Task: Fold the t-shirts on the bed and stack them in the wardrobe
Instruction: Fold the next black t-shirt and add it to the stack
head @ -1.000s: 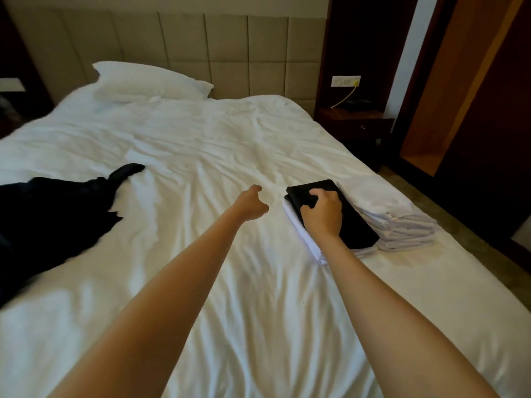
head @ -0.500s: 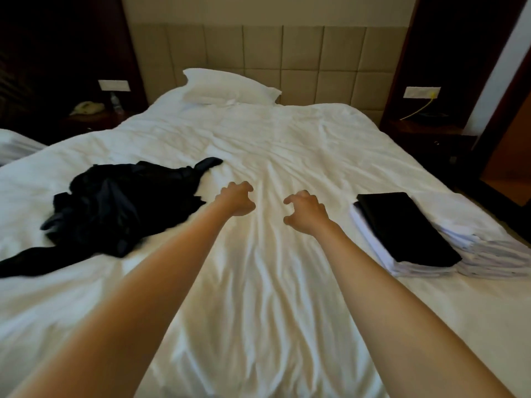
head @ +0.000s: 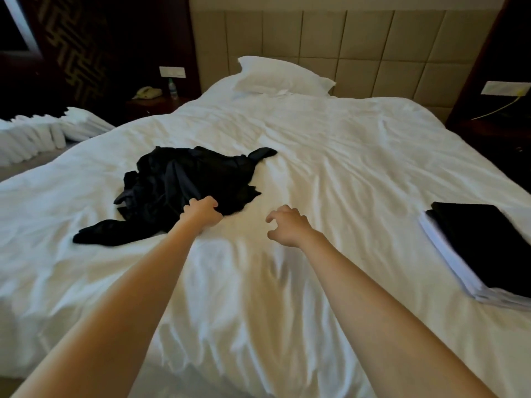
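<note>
**On the bed (head: 330, 156), the left hand (head: 202, 215) grips the black heap of t-shirts (head: 184, 185)**

The black heap of t-shirts lies crumpled to the left of the bed's middle. The person's left hand has its fingers curled into the near edge, clutching cloth. The right hand (head: 287, 226) hovers near it over bare sheet, fingers half-curled and apart, holding nothing. A folded stack (head: 482, 248), black on white, sits at the bed's right edge. The fabric looks light, soft and limp. It will likely sag and tangle, so a shirt's shoulders or hem seem the best places to hold
</note>
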The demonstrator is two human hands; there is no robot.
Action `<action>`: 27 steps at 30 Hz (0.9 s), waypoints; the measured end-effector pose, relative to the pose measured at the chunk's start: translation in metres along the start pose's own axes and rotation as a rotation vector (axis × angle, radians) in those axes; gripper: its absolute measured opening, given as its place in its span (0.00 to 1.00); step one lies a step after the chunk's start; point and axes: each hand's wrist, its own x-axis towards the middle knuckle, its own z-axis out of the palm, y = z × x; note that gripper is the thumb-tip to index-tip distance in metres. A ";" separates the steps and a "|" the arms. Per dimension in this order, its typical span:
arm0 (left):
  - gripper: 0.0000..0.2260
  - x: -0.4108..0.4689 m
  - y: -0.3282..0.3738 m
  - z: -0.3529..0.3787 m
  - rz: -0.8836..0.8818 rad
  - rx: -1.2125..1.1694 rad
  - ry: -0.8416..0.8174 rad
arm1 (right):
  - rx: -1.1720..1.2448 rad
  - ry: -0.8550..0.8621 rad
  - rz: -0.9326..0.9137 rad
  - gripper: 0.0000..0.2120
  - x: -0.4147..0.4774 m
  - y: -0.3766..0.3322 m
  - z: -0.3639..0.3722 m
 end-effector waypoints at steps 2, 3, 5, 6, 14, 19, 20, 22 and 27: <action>0.21 0.006 -0.012 0.004 -0.030 -0.031 0.012 | 0.011 -0.025 -0.005 0.21 0.008 -0.005 0.009; 0.21 0.009 -0.016 0.007 -0.041 -0.037 0.014 | 0.014 -0.034 -0.008 0.21 0.011 -0.006 0.013; 0.21 0.016 -0.024 0.012 -0.057 -0.029 0.012 | 0.024 -0.052 -0.015 0.21 0.018 -0.009 0.021; 0.20 0.018 -0.027 0.015 -0.063 -0.002 0.008 | 0.034 -0.060 -0.019 0.20 0.020 -0.009 0.024; 0.12 0.037 -0.034 0.030 0.048 -0.345 0.398 | 0.229 -0.108 0.015 0.20 0.035 -0.003 0.035; 0.15 0.005 -0.006 0.023 0.472 -0.488 -0.026 | 0.863 -0.063 0.269 0.15 0.035 -0.012 0.033; 0.16 -0.005 0.001 0.024 0.524 -0.484 -0.148 | 1.029 -0.094 0.341 0.15 0.033 -0.016 0.031; 0.15 -0.022 0.012 0.029 0.558 -0.423 -0.350 | 1.221 -0.166 0.440 0.12 0.029 -0.018 0.029; 0.10 -0.045 0.022 0.030 0.554 -0.440 -0.648 | 1.114 -0.086 0.474 0.05 0.013 -0.009 0.031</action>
